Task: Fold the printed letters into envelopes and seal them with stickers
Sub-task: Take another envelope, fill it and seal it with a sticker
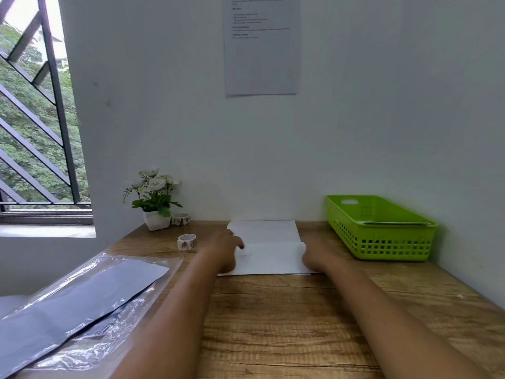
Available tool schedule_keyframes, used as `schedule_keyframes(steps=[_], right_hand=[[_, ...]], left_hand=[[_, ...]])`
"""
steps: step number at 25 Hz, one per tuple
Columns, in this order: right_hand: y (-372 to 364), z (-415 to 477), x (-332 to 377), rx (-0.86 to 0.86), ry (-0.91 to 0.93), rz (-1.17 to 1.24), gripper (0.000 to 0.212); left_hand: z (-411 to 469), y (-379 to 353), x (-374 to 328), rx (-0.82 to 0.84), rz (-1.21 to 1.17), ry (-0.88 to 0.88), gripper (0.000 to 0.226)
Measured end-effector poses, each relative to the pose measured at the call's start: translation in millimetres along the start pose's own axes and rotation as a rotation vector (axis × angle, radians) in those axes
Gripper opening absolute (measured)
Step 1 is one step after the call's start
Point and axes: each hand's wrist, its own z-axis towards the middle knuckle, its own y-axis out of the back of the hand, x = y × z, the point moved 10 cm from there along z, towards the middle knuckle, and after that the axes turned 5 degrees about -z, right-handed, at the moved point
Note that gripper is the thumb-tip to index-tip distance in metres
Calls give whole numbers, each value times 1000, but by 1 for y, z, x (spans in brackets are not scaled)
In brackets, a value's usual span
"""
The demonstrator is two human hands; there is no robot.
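A white letter sheet (pixel 269 248) lies on the wooden table against the wall, with a fold line running across it. My left hand (pixel 225 248) rests on its left edge. My right hand (pixel 317 255) holds its right edge at the fold; the fingers are blurred. A roll of stickers (pixel 187 241) stands left of the sheet, and a second roll (pixel 180 219) sits by the plant pot. Grey envelopes (pixel 79 299) lie on a clear plastic sleeve at the near left.
A green plastic basket (pixel 382 242) stands at the right by the wall. A small pot of white flowers (pixel 154 198) is at the back left. A printed page (pixel 261 45) hangs on the wall. A barred window (pixel 35 105) is at the left.
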Motion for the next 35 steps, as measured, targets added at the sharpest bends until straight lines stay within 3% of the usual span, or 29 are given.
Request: schedule_keyframes(steps=[2, 5, 10, 16, 19, 23, 24, 27, 31, 35], right_hand=[[-14, -5, 27, 58, 138, 13, 53], [-44, -16, 57, 204, 302, -96, 55], [-50, -6, 10, 283, 121, -227, 83], [-45, 3, -22, 249, -5, -215, 87], [-42, 3, -22, 197, -14, -202, 88], [-19, 11, -34, 36, -56, -8, 84], [-15, 13, -35, 13, -46, 36, 80], [-16, 13, -28, 33, 19, 84, 70], [-14, 8, -30, 17, -1, 40, 66], [10, 6, -30, -141, 14, 58, 53]], left_hand=[[2, -16, -36, 5, -93, -142, 56], [5, -45, -48, 102, -257, -120, 46], [8, -63, -13, 254, -96, 42, 54], [7, -63, 11, 245, -59, 160, 71], [5, -41, 21, 99, -16, 146, 59], [-18, 22, 86, -443, -170, 367, 35], [-25, 25, 103, -465, -161, 458, 38], [-27, 9, 125, -325, -117, 599, 43], [-17, 7, 127, -337, -125, 589, 34], [-11, 9, 120, -384, -246, 484, 33]])
